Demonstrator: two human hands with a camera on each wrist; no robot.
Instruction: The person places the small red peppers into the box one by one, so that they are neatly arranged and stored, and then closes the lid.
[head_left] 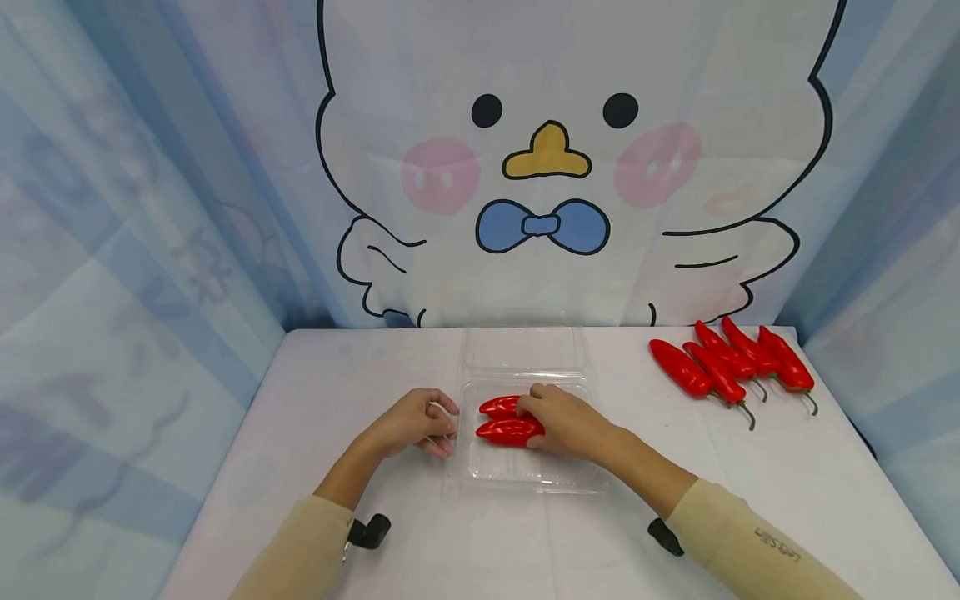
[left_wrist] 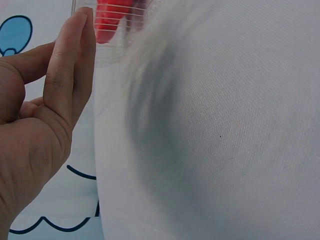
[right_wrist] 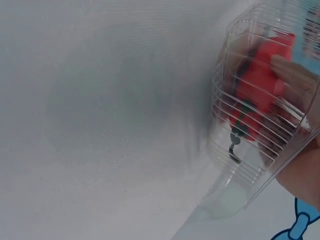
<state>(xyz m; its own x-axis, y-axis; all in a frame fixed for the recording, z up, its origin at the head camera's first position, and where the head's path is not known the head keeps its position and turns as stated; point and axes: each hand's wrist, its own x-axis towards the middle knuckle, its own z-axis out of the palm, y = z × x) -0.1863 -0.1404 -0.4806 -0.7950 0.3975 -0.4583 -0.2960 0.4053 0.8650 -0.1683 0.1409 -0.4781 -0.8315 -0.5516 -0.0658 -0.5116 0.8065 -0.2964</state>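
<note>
A clear plastic clamshell box (head_left: 517, 477) lies with its lid folded back at the middle of the table. Two glossy red chili peppers (head_left: 510, 432) lie side by side in its base, tips to the left. My right hand (head_left: 566, 421) reaches in from the right and grips the nearer pepper at its stem end, which the fingers hide. Through the ribbed wall in the right wrist view, red pepper (right_wrist: 260, 75) and a green stem show between fingers. Beside the box's left edge, my left hand (head_left: 420, 423) holds nothing; its fingertips are right at the rim in the left wrist view.
Several more red chili peppers (head_left: 678, 368) lie grouped at the table's back right, stems toward the front. The white-covered table (head_left: 315, 392) meets a curtain printed with a cartoon bird (head_left: 551, 158) at the back. Blue patterned curtains (head_left: 112, 292) hang on both sides.
</note>
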